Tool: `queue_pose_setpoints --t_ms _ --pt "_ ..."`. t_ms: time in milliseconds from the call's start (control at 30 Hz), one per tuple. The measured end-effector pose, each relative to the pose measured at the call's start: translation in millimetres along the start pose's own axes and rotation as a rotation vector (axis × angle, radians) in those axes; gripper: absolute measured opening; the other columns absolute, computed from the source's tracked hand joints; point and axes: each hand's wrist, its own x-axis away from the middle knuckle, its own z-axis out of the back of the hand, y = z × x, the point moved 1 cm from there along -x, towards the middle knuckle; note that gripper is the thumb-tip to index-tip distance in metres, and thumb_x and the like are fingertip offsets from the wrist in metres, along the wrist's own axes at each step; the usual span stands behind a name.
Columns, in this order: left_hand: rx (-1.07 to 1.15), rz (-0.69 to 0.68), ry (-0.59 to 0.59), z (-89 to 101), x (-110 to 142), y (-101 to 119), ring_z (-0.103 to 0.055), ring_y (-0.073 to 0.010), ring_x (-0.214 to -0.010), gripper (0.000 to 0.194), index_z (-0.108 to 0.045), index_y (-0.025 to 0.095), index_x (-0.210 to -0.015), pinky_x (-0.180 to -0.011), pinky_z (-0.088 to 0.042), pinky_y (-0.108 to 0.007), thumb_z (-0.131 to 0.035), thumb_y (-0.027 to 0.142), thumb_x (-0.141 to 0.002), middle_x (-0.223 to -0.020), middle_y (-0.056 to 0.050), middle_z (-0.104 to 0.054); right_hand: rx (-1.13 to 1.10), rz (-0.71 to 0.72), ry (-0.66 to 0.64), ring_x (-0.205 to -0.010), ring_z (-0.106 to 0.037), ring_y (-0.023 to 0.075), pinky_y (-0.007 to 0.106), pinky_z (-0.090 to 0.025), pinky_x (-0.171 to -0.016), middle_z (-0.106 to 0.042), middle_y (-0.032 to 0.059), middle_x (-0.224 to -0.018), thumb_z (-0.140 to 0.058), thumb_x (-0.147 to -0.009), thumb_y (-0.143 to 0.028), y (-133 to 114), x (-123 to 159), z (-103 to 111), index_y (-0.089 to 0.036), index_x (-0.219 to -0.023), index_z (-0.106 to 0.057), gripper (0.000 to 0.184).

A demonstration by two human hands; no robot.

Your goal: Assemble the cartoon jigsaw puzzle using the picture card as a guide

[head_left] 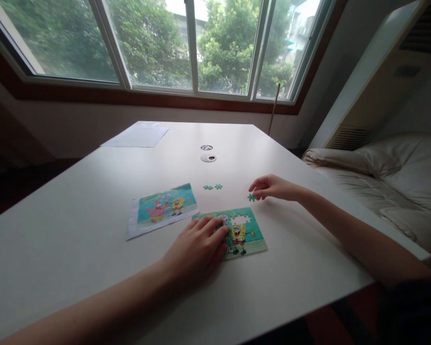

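Observation:
A small cartoon jigsaw puzzle (246,232) lies on the white table (93,182), with a gap near its top edge. My left hand (197,249) rests flat on the puzzle's left part, fingers stretched out. My right hand (273,188) is just beyond the puzzle's top right corner, pinching a green puzzle piece (251,197) against the table. Two more loose green pieces (213,187) lie further back. A printed reference picture (161,208) of the same cartoon lies to the left of the puzzle.
A sheet of paper (138,135) lies at the table's far left. Two round cable holes (208,153) sit near the far middle. A pale sofa (391,177) stands to the right, and a wide window (187,48) lies beyond the table.

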Motion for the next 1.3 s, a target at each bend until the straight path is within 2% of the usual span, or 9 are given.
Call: queue_pose_setpoints --t_ms 233,367,600,767,967,1300 --pt "-0.006 0.005 -0.005 -0.8 -1 0 -0.051 -0.0265 -0.101 0.029 -0.052 0.017 -0.113 -0.085 -0.044 -0.046 -0.042 0.020 -0.087 -0.113 -0.011 -0.056 -0.072 0.030 -0.036 -0.066 -0.061 0.0097 0.024 -0.051 -0.063 -0.067 0.0042 -0.075 -0.067 -0.071 -0.032 -17 8 -21 -0.012 -0.102 -0.065 0.037" --pt "-0.007 0.002 0.006 0.0 -2 1 -0.052 -0.0263 -0.100 0.028 -0.053 0.018 -0.113 -0.084 -0.044 -0.046 -0.041 0.019 -0.087 -0.112 -0.011 -0.056 -0.045 0.029 -0.063 -0.066 -0.061 0.0107 0.023 -0.051 -0.060 -0.068 0.0046 -0.077 -0.067 -0.070 -0.032 -22 11 -23 -0.013 -0.096 -0.066 0.032" --pt "-0.002 -0.001 0.026 -0.6 -1 1 -0.052 -0.0259 -0.100 0.029 -0.053 0.018 -0.113 -0.084 -0.044 -0.046 -0.041 0.019 -0.087 -0.112 -0.011 -0.057 0.024 0.064 -0.173 -0.060 -0.058 0.0098 0.020 -0.045 -0.054 -0.065 0.0017 -0.069 -0.067 -0.070 -0.032 -21 14 -30 -0.012 -0.083 -0.064 0.024" --pt "-0.007 0.008 0.000 -1.6 -1 0 -0.051 -0.0262 -0.101 0.029 -0.053 0.018 -0.114 -0.085 -0.044 -0.046 -0.042 0.020 -0.087 -0.113 -0.011 -0.056 0.137 0.135 -0.153 -0.066 -0.057 0.0112 0.022 -0.046 -0.060 -0.065 0.0035 -0.073 -0.064 -0.072 -0.037 -25 17 -35 -0.012 -0.082 -0.065 0.027" --pt "-0.004 0.002 0.006 -1.4 -2 1 -0.051 -0.0262 -0.101 0.029 -0.052 0.018 -0.113 -0.085 -0.044 -0.046 -0.041 0.019 -0.087 -0.112 -0.011 -0.056 0.251 0.210 -0.163 -0.068 -0.057 0.0115 0.022 -0.046 -0.062 -0.067 0.0043 -0.076 -0.062 -0.075 -0.035 -25 17 -37 -0.012 -0.085 -0.067 0.025" --pt "-0.010 -0.006 -0.007 -2.7 -2 0 -0.050 -0.0273 -0.101 0.029 -0.052 0.016 -0.113 -0.085 -0.043 -0.047 -0.041 0.019 -0.087 -0.112 -0.011 -0.056 0.362 0.256 -0.129 -0.065 -0.056 0.0109 0.021 -0.044 -0.061 -0.066 0.0031 -0.075 -0.061 -0.077 -0.034 -22 15 -40 -0.014 -0.086 -0.068 0.023"
